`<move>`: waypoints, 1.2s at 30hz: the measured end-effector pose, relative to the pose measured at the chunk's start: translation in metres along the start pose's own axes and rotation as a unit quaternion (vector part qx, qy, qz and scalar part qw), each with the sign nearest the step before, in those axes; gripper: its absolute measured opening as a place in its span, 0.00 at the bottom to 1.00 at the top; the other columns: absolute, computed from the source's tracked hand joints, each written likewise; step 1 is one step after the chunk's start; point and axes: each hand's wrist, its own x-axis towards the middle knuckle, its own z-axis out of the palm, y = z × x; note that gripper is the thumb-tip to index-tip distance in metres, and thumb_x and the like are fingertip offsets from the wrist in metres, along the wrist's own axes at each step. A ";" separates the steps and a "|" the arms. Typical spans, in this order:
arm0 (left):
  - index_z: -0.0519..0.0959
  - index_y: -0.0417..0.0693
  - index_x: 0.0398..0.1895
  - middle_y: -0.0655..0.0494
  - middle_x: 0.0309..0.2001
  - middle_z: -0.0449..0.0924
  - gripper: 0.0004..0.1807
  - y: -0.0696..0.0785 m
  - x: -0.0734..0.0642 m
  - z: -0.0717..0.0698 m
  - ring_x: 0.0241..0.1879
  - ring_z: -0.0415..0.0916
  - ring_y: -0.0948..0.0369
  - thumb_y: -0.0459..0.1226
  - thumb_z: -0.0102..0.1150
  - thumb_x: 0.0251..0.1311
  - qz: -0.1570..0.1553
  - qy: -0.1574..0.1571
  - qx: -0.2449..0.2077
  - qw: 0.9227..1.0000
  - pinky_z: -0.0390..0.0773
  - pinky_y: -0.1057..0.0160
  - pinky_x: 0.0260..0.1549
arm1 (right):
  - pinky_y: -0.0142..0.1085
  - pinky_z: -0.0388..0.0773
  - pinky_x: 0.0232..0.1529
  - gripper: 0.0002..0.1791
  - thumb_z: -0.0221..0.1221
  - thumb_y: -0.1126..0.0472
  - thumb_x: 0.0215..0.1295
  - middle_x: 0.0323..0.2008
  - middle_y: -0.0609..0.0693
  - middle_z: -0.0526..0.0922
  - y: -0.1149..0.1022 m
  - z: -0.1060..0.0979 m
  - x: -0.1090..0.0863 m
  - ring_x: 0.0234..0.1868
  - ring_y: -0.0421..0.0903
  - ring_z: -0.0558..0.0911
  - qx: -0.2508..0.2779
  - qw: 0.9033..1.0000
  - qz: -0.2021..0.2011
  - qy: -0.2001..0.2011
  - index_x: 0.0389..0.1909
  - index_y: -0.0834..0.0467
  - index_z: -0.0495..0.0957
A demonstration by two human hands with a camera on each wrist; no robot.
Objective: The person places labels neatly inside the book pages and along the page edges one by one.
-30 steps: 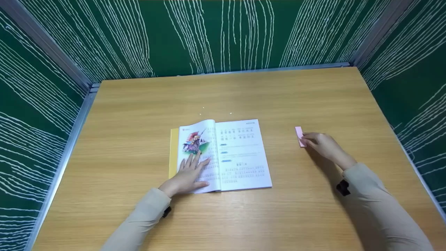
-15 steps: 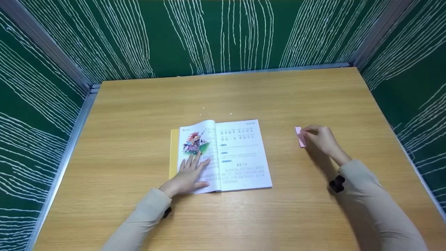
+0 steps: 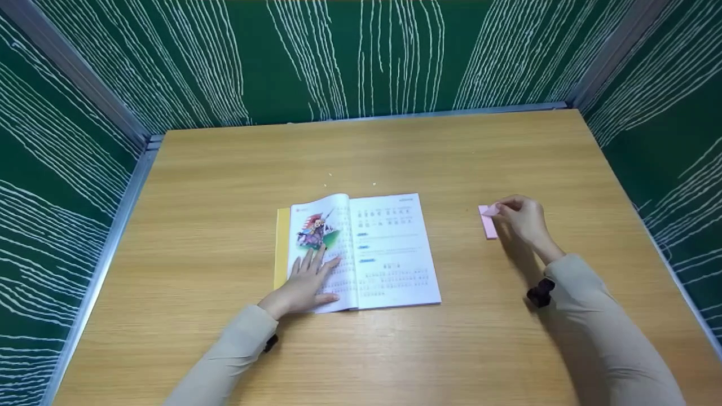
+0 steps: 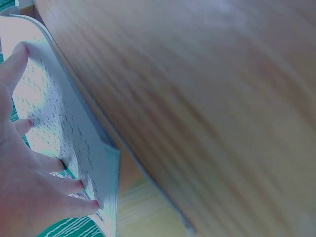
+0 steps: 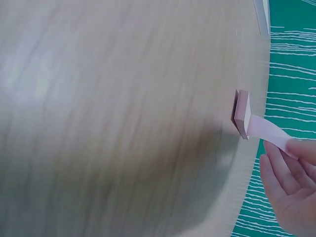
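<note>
An open book (image 3: 395, 248) with printed pages and a coloured picture lies on the table. My left hand (image 3: 303, 287) rests on its left page with the fingers spread, as the left wrist view shows too. To the right of the book lies a narrow pad of pink sticky notes (image 3: 487, 226). Its top sticky note (image 5: 269, 132) is pinched between the thumb and fingers of my right hand (image 3: 524, 220). That note bends up from the pad (image 5: 242, 113), one end still joined to it.
The wooden table (image 3: 225, 169) has green walls with white lines at its back and sides. A few tiny white bits (image 3: 374, 184) lie behind the book. A yellow cover edge (image 3: 281, 248) shows along the book's left side.
My right hand has risen slightly, moving away from me, and the top pink sticky note now curls up off the pad. The left hand and the book have stayed put.
</note>
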 end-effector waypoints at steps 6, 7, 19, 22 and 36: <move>0.46 0.52 0.68 0.39 0.68 0.28 0.42 0.000 0.000 0.000 0.65 0.29 0.39 0.57 0.48 0.54 0.003 0.002 -0.001 1.000 0.33 0.40 0.59 | 0.18 0.70 0.27 0.12 0.54 0.67 0.59 0.30 0.54 0.79 0.001 0.000 0.000 0.25 0.27 0.73 0.021 0.999 0.020 0.032 0.38 0.73 0.76; 0.47 0.52 0.68 0.39 0.68 0.29 0.42 -0.001 0.000 0.000 0.65 0.29 0.39 0.57 0.48 0.54 0.003 0.002 -0.001 1.000 0.33 0.40 0.59 | 0.18 0.70 0.27 0.12 0.54 0.67 0.59 0.28 0.51 0.78 0.001 -0.001 0.000 0.25 0.27 0.73 0.023 0.999 0.028 0.034 0.38 0.73 0.76; 0.46 0.53 0.69 0.40 0.68 0.26 0.43 0.000 0.001 0.000 0.65 0.28 0.40 0.58 0.48 0.53 -0.005 -0.004 -0.001 1.000 0.31 0.41 0.59 | 0.19 0.72 0.27 0.12 0.53 0.69 0.58 0.15 0.29 0.73 0.004 -0.004 0.000 0.22 0.26 0.75 0.117 0.986 0.098 0.069 0.39 0.75 0.73; 0.45 0.54 0.69 0.41 0.68 0.26 0.44 0.000 0.001 0.000 0.65 0.27 0.41 0.58 0.48 0.53 -0.008 -0.006 0.002 1.000 0.31 0.42 0.60 | 0.20 0.74 0.27 0.05 0.53 0.70 0.58 0.15 0.33 0.76 0.003 -0.006 -0.002 0.22 0.29 0.77 0.200 0.968 0.133 0.068 0.34 0.68 0.74; 0.45 0.52 0.69 0.39 0.68 0.27 0.43 -0.001 0.001 0.000 0.65 0.27 0.40 0.58 0.47 0.54 0.001 -0.003 0.007 1.000 0.32 0.40 0.59 | 0.28 0.77 0.32 0.06 0.53 0.72 0.57 0.18 0.47 0.80 0.002 -0.012 -0.005 0.22 0.38 0.81 0.388 0.889 0.228 0.088 0.25 0.61 0.75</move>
